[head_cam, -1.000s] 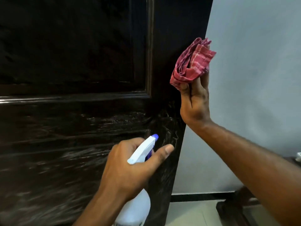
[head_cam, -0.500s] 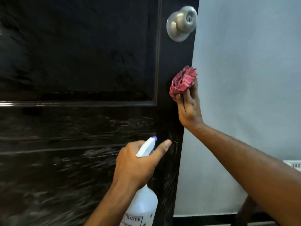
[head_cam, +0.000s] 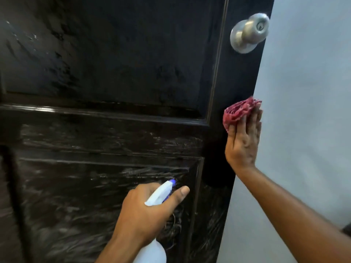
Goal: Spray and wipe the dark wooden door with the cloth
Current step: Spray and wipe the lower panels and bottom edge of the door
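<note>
The dark wooden door fills the left and middle of the view, its lower panels streaked with wet smears. My left hand grips a white spray bottle with a blue nozzle, pointed at the lower panel. My right hand presses a bunched red checked cloth flat against the door's right stile, below the knob.
A round silver door knob juts out near the door's right edge, above the cloth. A plain pale wall lies to the right of the door. A dark object shows at the right edge.
The view has shifted up, so the knob has come into sight. My right hand with the cloth has flattened against the door stile. The left hand keeps the bottle aimed at the lower panel.
</note>
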